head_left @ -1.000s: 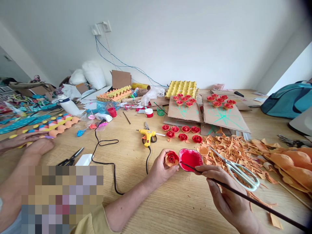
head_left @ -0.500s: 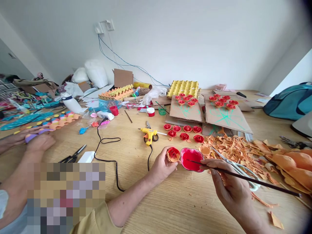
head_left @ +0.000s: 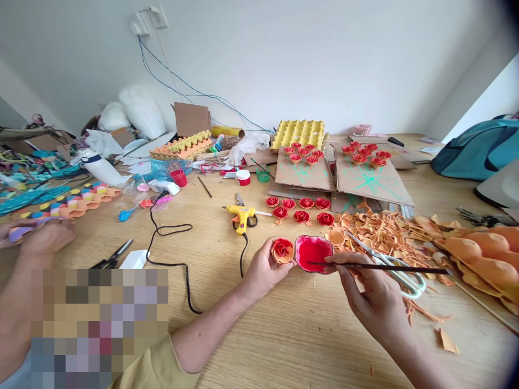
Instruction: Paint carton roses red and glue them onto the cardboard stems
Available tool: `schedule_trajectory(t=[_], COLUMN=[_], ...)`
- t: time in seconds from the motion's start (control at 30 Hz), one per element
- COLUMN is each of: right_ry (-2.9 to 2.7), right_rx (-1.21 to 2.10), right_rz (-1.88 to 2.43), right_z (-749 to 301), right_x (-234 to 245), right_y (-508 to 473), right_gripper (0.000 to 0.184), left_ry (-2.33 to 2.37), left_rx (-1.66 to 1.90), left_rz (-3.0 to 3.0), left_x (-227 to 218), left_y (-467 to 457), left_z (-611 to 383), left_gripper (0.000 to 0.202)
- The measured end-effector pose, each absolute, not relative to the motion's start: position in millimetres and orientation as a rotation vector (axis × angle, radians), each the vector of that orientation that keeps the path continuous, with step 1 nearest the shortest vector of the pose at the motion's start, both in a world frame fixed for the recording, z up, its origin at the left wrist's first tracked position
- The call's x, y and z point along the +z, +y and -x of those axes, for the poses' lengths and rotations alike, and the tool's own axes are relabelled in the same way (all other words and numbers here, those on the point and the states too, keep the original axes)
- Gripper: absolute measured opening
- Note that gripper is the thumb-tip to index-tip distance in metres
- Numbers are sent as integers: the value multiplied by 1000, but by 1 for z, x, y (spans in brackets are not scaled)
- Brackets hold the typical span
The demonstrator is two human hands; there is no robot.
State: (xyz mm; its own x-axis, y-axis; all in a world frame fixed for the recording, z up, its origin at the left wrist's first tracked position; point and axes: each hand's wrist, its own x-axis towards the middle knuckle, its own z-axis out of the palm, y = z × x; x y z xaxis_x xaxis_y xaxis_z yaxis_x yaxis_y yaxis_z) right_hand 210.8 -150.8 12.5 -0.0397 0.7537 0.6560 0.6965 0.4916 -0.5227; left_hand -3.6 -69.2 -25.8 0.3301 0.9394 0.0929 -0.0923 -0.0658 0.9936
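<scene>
Rose (head_left: pixel 283 250) pinched in left fingers (head_left: pixel 271 258); brush (head_left: pixel 377 266) in right fingers (head_left: pixel 344 262).

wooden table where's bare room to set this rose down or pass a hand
The wooden table is bare near its front edge between the left hand, gripping an orange paper rose, and right hand, gripping a dark brush, and between the black cord and yellow glue gun. Crowded rightward: orange paper scraps, white scissors.

Home craft room, glue gun (head_left: pixel 242 215), egg cartons (head_left: pixel 299 133)
</scene>
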Motion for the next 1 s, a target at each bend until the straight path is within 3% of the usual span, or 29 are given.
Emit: schedule_trajectory(t=[1.0], right_ry=[-1724], right_rx=[52], right_rz=[1251], right_z=[-219], right_x=[15], right_y=[-152], right_gripper=[5], left_ry=[859], left_rx=[1020], left_rz=[-1454], left_x=[-27], left_y=[-74], left_z=[4], left_gripper=[38])
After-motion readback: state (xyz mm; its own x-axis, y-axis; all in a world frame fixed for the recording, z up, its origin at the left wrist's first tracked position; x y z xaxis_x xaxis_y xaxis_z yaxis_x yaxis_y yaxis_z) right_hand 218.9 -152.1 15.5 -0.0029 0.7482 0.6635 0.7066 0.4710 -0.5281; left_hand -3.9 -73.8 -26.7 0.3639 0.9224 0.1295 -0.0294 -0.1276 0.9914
